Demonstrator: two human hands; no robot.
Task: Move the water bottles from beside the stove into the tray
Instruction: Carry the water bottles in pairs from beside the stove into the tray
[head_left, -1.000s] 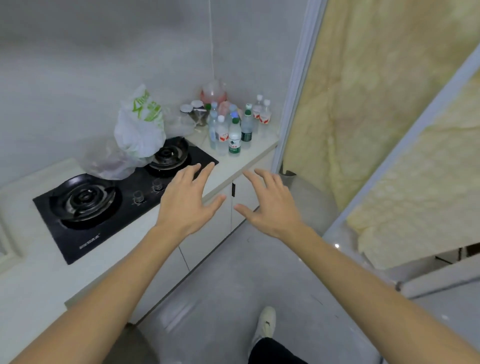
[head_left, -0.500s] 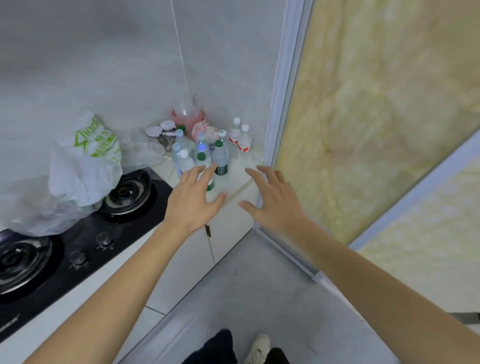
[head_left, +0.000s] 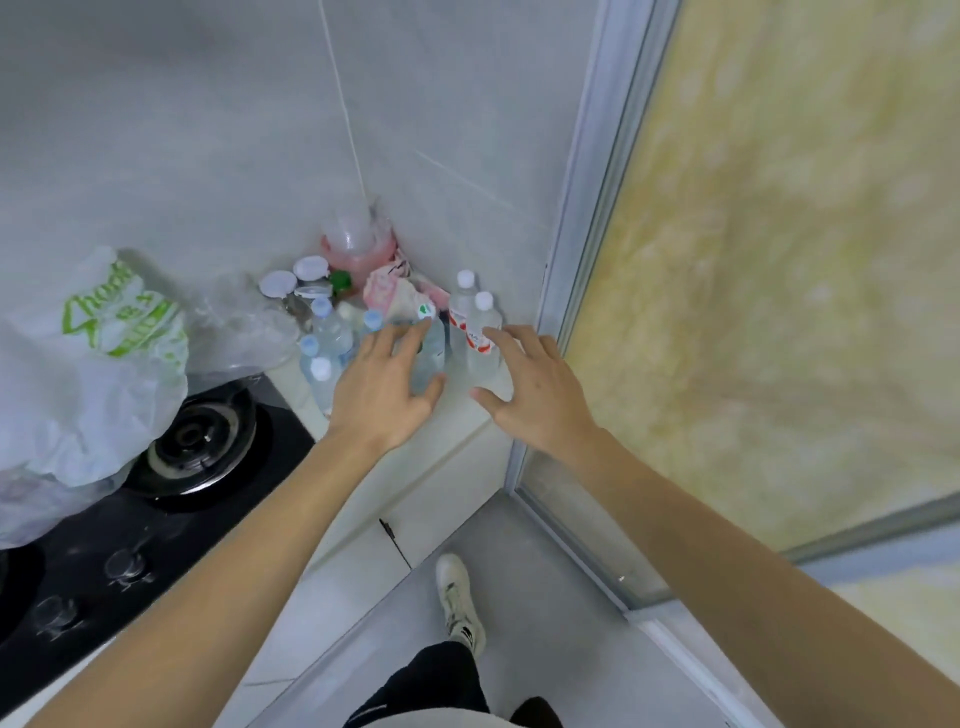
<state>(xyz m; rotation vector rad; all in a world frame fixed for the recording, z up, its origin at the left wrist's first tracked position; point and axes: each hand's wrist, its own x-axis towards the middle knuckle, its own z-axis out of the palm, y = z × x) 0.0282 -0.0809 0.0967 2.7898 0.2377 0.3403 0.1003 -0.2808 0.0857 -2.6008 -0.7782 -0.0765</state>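
Both hands moved forward to the water bottles (head_left: 470, 332), left hand (head_left: 382, 392) and right hand (head_left: 535, 387) with grip released; crowded neighbours at 10 o'clock may topple.

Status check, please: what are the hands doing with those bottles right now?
Left hand open, closing round green-capped bottle. Right hand open, near red-labelled bottles. No tray in view.

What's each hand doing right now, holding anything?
Left hand: open, fingers spread, reaching around the green-capped water bottle, not gripping it.
Right hand: open, fingers spread by the red-labelled water bottle, holding nothing.
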